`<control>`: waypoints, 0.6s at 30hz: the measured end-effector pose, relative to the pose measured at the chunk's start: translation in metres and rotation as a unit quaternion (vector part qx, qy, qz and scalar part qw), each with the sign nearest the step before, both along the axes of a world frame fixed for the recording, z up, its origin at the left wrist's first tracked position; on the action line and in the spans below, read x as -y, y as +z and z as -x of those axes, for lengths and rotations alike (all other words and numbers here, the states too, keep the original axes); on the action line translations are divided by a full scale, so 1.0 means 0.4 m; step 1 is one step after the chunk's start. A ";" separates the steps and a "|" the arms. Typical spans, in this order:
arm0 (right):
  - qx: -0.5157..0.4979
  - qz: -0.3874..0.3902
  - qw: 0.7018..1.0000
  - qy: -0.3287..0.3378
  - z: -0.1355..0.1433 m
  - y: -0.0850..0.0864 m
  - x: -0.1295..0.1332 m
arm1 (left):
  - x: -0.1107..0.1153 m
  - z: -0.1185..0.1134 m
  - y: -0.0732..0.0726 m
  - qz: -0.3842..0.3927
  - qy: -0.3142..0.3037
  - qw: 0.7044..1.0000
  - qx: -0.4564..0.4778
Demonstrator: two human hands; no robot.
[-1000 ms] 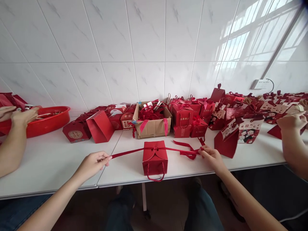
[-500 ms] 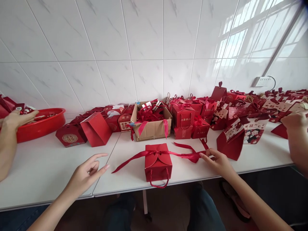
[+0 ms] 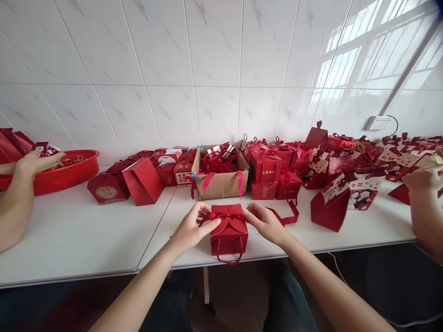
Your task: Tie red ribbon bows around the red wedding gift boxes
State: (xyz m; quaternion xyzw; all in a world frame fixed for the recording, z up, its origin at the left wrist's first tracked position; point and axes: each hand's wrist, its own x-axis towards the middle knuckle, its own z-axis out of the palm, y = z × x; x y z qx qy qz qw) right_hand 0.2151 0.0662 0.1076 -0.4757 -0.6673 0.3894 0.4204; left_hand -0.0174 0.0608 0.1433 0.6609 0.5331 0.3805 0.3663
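A small red gift box [image 3: 229, 242] stands upright near the table's front edge, its twisted cord handle hanging down in front. Across its scalloped top runs a red satin ribbon [image 3: 226, 216], threaded through the closure. At the box's left top edge, my left hand [image 3: 194, 228] has its fingers curled round the ribbon, thumb lying over the lid. My right hand [image 3: 266, 223] pinches the ribbon at the top right edge, with its fingertips partly hiding it. The ribbon's loose tail lies on the table beyond my right hand.
Behind the box stands an open cardboard carton [image 3: 221, 190] of red ribbons. Finished red boxes [image 3: 266, 168] are stacked beside it. A red basin [image 3: 69, 177] is at left, with a co-worker's hand [image 3: 34, 163] over it. Another person's hand [image 3: 424, 180] works at right.
Both hands have moved inward to the box. My left hand, empty before, now has hold of the ribbon; my right has shifted from the far ribbon end to near the lid.
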 end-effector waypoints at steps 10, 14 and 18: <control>-0.141 0.176 0.965 0.135 -0.011 -0.002 -0.032 | -0.009 -0.015 -0.015 0.178 -0.037 0.979 0.095; -0.213 0.187 0.948 0.141 -0.011 -0.020 -0.032 | -0.004 -0.014 -0.017 0.153 -0.002 0.984 0.091; -0.269 0.209 0.925 0.167 -0.027 -0.033 -0.025 | 0.003 -0.014 -0.030 0.123 0.010 0.989 0.082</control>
